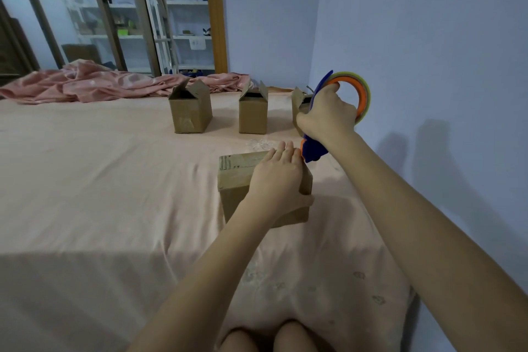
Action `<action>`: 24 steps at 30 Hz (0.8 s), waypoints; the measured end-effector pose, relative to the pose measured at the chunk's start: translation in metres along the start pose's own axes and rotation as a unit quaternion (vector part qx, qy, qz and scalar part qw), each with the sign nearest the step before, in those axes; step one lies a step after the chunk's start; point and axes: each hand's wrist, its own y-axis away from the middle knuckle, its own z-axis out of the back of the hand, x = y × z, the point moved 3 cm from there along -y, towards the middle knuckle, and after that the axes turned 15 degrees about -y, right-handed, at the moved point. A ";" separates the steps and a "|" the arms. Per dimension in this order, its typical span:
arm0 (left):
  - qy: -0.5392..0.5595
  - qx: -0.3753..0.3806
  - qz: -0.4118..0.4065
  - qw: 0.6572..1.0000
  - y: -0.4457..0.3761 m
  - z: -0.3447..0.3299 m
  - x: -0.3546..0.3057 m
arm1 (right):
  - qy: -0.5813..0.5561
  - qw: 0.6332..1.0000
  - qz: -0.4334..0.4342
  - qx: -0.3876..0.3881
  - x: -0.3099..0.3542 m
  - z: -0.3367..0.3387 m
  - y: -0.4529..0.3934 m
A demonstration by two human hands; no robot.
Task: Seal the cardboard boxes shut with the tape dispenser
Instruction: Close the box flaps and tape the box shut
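Note:
A closed cardboard box (pixel 240 177) stands on the bed in front of me. My left hand (pixel 278 180) lies flat over its top right part, fingers pointing away and thumb down the near side. My right hand (pixel 328 114) grips a blue tape dispenser (pixel 313 151) with an orange and yellow-green tape roll (pixel 363 94). The dispenser's lower end meets the far right corner of the box, beside my left fingertips. Farther back stand three boxes with open flaps: one at the left (pixel 190 111), one in the middle (pixel 253 111), and one (pixel 298 100) mostly hidden behind my right hand.
The bed has a pale pink sheet (pixel 114 180). A crumpled pink blanket (pixel 94 83) lies along its far edge. A blue wall (pixel 428 37) runs close on the right. Glass doors and white shelves (pixel 185 20) stand beyond the bed. My knees (pixel 271 337) show at the bottom.

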 end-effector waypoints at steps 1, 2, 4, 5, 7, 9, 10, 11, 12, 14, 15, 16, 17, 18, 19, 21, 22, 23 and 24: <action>0.001 0.000 -0.002 1.000 0.000 -0.001 0.000 | 0.005 1.000 0.005 0.010 0.001 0.000 -0.001; 0.002 0.001 -0.003 1.000 0.000 -0.001 0.000 | 0.007 1.000 0.007 0.021 0.002 0.001 -0.002; 0.004 0.005 -0.006 1.000 -0.001 -0.002 0.000 | 0.012 0.999 0.005 0.038 0.003 0.002 -0.003; 0.004 0.006 -0.007 1.000 -0.003 -0.002 0.000 | 0.014 0.999 0.005 0.042 0.003 0.002 -0.004; 0.001 0.007 -0.008 1.000 -0.004 -0.002 0.001 | 0.013 0.999 0.004 0.046 0.003 0.001 -0.005; 0.000 0.009 -0.009 1.000 -0.004 -0.002 0.000 | 0.012 0.998 -0.004 0.055 0.002 0.001 -0.006; 0.000 0.010 -0.010 1.000 -0.004 -0.002 0.000 | 0.011 0.998 -0.008 0.059 0.002 0.001 -0.007; 0.000 0.010 -0.010 1.000 -0.004 -0.002 0.000 | 0.009 0.998 -0.011 0.059 0.001 0.000 -0.007; -0.001 0.010 -0.010 1.000 -0.004 -0.002 0.000 | 0.009 0.998 -0.012 0.057 0.001 0.000 -0.008; -0.001 0.011 -0.008 1.000 -0.004 -0.001 0.000 | 0.009 0.999 -0.008 0.053 0.002 -0.001 -0.009; 0.001 0.011 -0.007 1.000 -0.004 -0.001 0.000 | 0.012 0.999 -0.003 0.052 0.004 -0.002 -0.009; 0.003 0.011 -0.007 1.000 -0.004 -0.001 0.000 | 0.015 0.998 0.006 0.052 0.005 -0.002 -0.009; 0.004 0.011 -0.008 1.000 -0.004 -0.001 0.000 | 0.020 0.998 0.016 0.050 0.006 -0.003 -0.009; 0.004 0.010 -0.009 1.000 -0.004 -0.001 0.000 | 0.028 0.998 0.029 0.047 0.008 -0.003 -0.009; 0.003 0.010 -0.010 1.000 -0.004 -0.001 0.000 | 0.037 0.997 0.045 0.042 0.010 -0.003 -0.008; 0.005 0.011 -0.009 1.000 -0.005 0.000 0.001 | 0.065 0.994 0.077 0.033 0.014 -0.005 -0.004; 0.004 0.010 -0.009 1.000 -0.005 0.000 0.001 | 0.080 0.992 0.088 0.030 0.016 -0.005 -0.003; 0.002 0.009 -0.010 1.000 -0.005 0.001 0.000 | 0.093 0.991 0.093 0.029 0.018 -0.005 -0.003; 0.001 0.009 -0.010 1.000 -0.004 0.001 0.000 | 0.106 0.989 0.097 0.031 0.020 -0.006 -0.003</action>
